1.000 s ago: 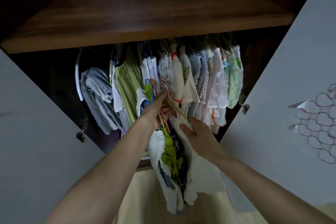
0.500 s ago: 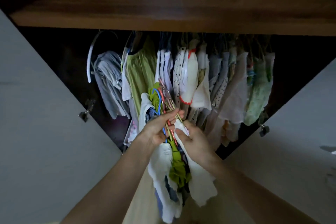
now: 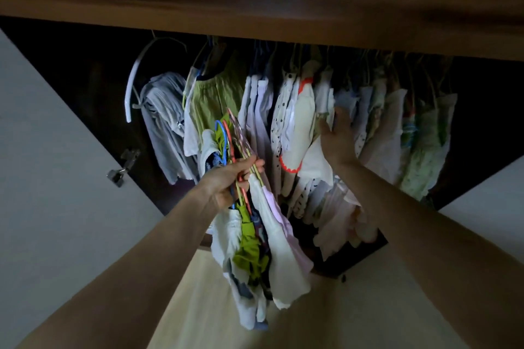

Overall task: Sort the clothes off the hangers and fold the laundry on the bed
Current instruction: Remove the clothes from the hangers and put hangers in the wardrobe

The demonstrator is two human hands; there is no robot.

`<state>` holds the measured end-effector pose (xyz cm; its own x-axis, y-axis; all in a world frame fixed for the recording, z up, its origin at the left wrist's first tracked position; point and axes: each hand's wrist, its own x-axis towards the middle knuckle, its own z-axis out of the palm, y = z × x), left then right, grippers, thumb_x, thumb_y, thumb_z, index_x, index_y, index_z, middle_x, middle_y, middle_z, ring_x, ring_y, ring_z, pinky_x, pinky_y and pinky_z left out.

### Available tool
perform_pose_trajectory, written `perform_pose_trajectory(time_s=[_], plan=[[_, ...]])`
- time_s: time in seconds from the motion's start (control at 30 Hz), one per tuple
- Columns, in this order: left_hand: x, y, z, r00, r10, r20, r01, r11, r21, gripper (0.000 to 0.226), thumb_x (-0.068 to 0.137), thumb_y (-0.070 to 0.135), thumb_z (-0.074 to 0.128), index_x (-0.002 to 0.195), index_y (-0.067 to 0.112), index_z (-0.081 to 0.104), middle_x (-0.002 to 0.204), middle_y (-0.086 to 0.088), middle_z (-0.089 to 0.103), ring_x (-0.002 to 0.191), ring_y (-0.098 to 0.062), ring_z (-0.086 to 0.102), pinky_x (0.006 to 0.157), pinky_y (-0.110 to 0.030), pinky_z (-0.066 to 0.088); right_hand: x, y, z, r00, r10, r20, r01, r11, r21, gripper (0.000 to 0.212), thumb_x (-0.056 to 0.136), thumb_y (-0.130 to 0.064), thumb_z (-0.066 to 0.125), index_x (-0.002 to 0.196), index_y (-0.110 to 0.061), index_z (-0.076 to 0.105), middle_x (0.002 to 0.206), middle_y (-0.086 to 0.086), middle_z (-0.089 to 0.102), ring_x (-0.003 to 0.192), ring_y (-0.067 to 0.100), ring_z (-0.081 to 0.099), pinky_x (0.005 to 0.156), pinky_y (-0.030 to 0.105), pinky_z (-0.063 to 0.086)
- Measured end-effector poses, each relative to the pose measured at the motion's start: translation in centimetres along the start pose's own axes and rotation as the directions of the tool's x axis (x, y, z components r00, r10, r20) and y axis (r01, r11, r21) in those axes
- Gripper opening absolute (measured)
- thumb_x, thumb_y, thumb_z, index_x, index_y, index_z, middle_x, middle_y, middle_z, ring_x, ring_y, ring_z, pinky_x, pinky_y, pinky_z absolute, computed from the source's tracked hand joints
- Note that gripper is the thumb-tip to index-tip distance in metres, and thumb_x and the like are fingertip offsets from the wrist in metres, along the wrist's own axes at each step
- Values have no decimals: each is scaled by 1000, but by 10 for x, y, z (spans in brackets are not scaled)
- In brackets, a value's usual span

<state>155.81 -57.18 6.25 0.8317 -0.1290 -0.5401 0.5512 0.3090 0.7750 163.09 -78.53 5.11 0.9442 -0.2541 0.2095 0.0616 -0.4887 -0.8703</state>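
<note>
Below the shelf (image 3: 255, 25), our left hand (image 3: 229, 181) clenches a bunch of hangers (image 3: 235, 144) with small clothes (image 3: 255, 249) dangling from them. Our right hand (image 3: 337, 139) reaches, fingers released and straight, among the hanging row (image 3: 377, 127) under the shelf.

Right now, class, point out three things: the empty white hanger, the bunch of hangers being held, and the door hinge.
White hanger (image 3: 133, 85), head view, on its curved arm.
Bunch of hangers (image 3: 226, 139), head view, on the coloured hooks.
Door hinge (image 3: 122, 165), head view, on its metal body.
</note>
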Motion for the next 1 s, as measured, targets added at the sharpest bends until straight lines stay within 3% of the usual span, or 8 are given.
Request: perform_pose_trajectory(time_s=[0.1, 0.23, 0.37, 0.47, 0.57, 0.67, 0.8, 1.0], plan=[[14, 5, 7, 1000, 1, -12, -1, 1000, 23, 18, 96, 17, 56, 92, 3, 65, 68, 2, 69, 58, -6, 35, 34, -12, 29, 14, 2, 17, 996, 86, -17, -85, 995, 43, 56, 99, -22, 47, 146, 0, 26, 149, 18, 33, 134, 28, 38, 100, 18, 27], [31, 7, 12, 1000, -3, -2, 3, 999, 32, 16, 96, 15, 56, 93, 2, 64, 65, 1, 70, 54, -5, 37, 34, -11, 28, 26, 6, 29, 980, 199, 16, -199, 977, 78, 63, 100, -26, 45, 152, -9, 14, 154, 15, 27, 136, 31, 35, 104, 29, 32], [48, 5, 5, 1000, 2, 17, -2, 1000, 18, 18, 96, 15, 56, 97, -1, 64, 65, -2, 69, 48, -4, 47, 32, -12, 28, 39, 6, 45, 981, 192, 10, -192, 977, 95, 65, 100, -24, 46, 153, -11, 9, 151, 15, 33, 134, 30, 38, 103, 29, 32], [58, 1, -7, 999, 31, 11, -31, 999, 6, 18, 97, 14, 54, 91, 0, 63, 59, -3, 67, 41, -5, 53, 30, -12, 27, 43, 6, 65, 991, 129, -35, -123, 984, 128, 59, 102, -16, 40, 153, -11, 11, 125, 18, 52, 113, 29, 53, 97, 30, 39], [72, -5, -24, 998, 64, -9, -64, 998, -3, 19, 97, 13, 54, 88, -1, 62, 57, -3, 65, 35, -5, 48, 29, -12, 25, 45, 7, 87, 994, 82, -76, -74, 991, 108, 54, 102, -12, 35, 152, -9, 13, 137, 17, 50, 121, 30, 51, 95, 25, 37], [83, -1, -38, 994, 109, 8, -109, 994, -9, 23, 98, 16, 52, 83, 2, 62, 59, -3, 62, 40, -7, 43, 36, -14, 27, 49, 5, 106, 997, 19, -68, -15, 998, 64, 53, 102, -13, 34, 152, -9, 16, 129, 19, 55, 111, 32, 56, 89, 32, 45], [71, 13, -63, 987, 162, -12, -162, 987, -4, 22, 97, 18, 55, 82, 4, 64, 57, 0, 64, 44, -7, 47, 41, -15, 30, 47, -15, 144, 999, -51, -19, 52, 998, 38, 47, 98, -7, 39, 145, -8, 33, 128, 17, 57, 116, 32, 54, 89, 28, 41], [34, 28, -118, 973, 232, -5, -232, 971, -60, 9, 100, 11, 48, 98, 4, 55, 58, -1, 63, 30, -3, 43, 31, -11, 22, 45, -68, 229, 978, -129, 166, 131, 991, -3, 39, 94, -6, 45, 134, -6, 46, 124, 17, 60, 113, 33, 57, 93, 34, 47]])
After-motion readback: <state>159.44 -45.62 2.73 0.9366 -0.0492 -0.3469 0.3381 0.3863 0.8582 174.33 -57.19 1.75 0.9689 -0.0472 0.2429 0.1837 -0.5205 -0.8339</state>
